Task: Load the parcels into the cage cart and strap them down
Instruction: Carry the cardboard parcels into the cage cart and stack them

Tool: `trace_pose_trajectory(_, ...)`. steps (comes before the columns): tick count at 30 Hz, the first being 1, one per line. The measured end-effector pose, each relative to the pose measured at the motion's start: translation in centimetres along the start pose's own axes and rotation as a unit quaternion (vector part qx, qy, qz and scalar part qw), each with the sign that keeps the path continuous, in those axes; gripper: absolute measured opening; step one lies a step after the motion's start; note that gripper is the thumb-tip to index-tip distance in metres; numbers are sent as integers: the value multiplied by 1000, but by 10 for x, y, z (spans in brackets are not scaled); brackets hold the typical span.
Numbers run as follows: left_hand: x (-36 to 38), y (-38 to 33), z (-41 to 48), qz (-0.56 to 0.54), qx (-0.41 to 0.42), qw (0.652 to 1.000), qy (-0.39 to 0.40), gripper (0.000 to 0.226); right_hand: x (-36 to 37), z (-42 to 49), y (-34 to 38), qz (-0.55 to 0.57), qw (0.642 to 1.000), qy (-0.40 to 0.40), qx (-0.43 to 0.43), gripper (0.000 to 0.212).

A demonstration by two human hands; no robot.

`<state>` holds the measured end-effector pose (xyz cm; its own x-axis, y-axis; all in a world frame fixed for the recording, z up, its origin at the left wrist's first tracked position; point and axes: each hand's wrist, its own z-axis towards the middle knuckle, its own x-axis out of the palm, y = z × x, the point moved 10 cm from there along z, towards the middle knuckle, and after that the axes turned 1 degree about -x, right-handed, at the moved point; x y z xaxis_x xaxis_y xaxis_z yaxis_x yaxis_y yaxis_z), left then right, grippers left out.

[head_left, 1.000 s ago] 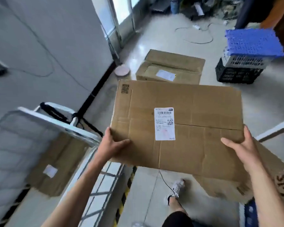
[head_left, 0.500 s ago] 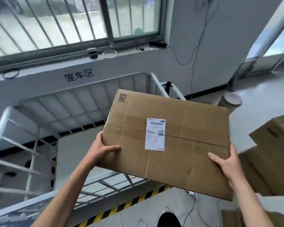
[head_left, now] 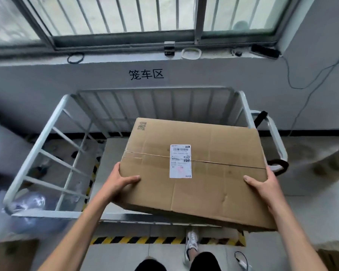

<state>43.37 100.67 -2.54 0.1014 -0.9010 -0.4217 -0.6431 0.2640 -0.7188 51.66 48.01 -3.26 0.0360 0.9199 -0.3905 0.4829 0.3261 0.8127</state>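
The left hand [head_left: 119, 184] at nine o'clock and right hand [head_left: 262, 185] at three clamp opposite edges of the parcel [head_left: 204, 194], thumbs on top, to balance it level over the cage cart [head_left: 37, 149]

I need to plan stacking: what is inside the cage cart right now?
In the cage cart, the visible left strip of deck holds no parcels. The cardboard box held above it hides the rest.

daylight via window [head_left: 125, 16] | soft shadows | edges warped, blurry | center sharp
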Motion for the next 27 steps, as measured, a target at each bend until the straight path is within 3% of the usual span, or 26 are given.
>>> trace_pose_trajectory(3,-3,-3,15,-19,-7,1000,-18,75,16,28,22,-12,1000,14,1,107)
trace_pose_trajectory(8,-32,8,39,-37,-28,998,-53,77,65,54,54,-33,998,42,-21,80)
trace_pose_trajectory(12,-68,22,68,-32,-46,996,-66,71,114,69,64,-42,997,58,-15,82)
trace_pose_trajectory(20,-151,55,166,-31,-56,998,-18,87,220,55,79,-35,999,19,6,79)
trace_pose_trajectory(24,-183,91,225,-7,-59,998,30,110,279,41,66,-41,999,-18,22,83)
trace_pose_trajectory(27,-195,125,251,13,-80,996,45,107,320,32,37,-53,996,-27,62,83)
